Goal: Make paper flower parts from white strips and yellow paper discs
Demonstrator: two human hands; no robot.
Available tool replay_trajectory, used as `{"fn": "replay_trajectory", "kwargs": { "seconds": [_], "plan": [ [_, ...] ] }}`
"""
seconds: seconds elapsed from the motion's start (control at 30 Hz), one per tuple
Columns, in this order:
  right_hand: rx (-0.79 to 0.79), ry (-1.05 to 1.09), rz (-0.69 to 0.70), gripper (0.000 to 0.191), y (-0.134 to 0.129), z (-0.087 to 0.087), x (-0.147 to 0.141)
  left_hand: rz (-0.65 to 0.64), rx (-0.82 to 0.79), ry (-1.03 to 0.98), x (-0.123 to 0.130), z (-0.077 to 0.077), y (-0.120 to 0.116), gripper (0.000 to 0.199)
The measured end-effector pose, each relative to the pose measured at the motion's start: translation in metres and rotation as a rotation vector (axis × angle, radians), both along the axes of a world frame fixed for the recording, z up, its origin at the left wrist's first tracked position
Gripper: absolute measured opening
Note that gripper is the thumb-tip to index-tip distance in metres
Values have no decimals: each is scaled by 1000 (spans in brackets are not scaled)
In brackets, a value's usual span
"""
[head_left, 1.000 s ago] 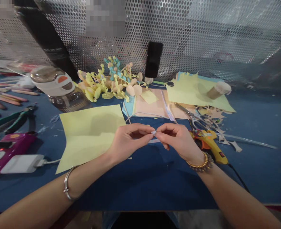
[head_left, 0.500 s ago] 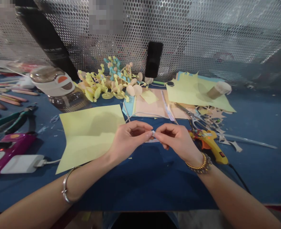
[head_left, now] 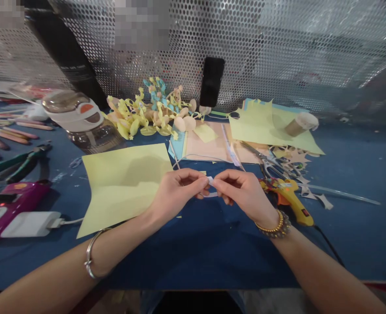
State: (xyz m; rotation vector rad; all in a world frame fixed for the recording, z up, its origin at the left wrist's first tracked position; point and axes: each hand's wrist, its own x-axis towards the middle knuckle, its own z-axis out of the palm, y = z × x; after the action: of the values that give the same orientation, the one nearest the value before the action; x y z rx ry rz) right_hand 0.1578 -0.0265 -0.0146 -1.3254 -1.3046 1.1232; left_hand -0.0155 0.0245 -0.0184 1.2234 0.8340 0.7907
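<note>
From the head camera, the left hand (head_left: 180,194) and right hand (head_left: 242,192) meet above the dark blue desk (head_left: 193,261), both closed into fingertip pinches on a narrow white strip (head_left: 210,180), probably paper. The strip sits midway between the hands, in front of the body, and neither hand is clearly nearer. Its long axis seems to run roughly side to side, though the fingers hide most of it. A thin pale loop shows just below the pinch.

A silver bangle (head_left: 91,257) circles the left wrist, and a gold beaded bracelet (head_left: 273,224) circles the right. Just left of the left hand lies a folded pale yellow paper sheet (head_left: 121,187). Just right of the right hand lies a yellow hot glue gun (head_left: 287,198), with steel scissors (head_left: 265,163) and cut paper scraps beyond it.

Farther ahead stands a heap of yellow and blue paper curls (head_left: 130,120), and a dark phone (head_left: 211,82) leans against a perforated metal sheet (head_left: 232,43). At the far left are green-handled pliers (head_left: 22,165), coloured pencils (head_left: 9,133) and a white power adapter (head_left: 29,224).
</note>
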Motion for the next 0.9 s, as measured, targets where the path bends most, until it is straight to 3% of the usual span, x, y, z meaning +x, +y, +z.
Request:
{"fn": "replay_trajectory", "kwargs": {
  "seconds": [0.1,0.3,0.63,0.9],
  "plan": [
    [-18,14,4,23,2,-1,6,10,-64,-36,0,2,1,14],
    [-57,29,191,20,4,-1,12,-12,-91,-39,-1,2,2,13],
    [-34,38,47,20,3,-3,4,-21,68,86,0,7,-2,14],
    [-36,89,26,21,3,-4,1,-48,107,72,-1,7,-4,11]
  ]
}}
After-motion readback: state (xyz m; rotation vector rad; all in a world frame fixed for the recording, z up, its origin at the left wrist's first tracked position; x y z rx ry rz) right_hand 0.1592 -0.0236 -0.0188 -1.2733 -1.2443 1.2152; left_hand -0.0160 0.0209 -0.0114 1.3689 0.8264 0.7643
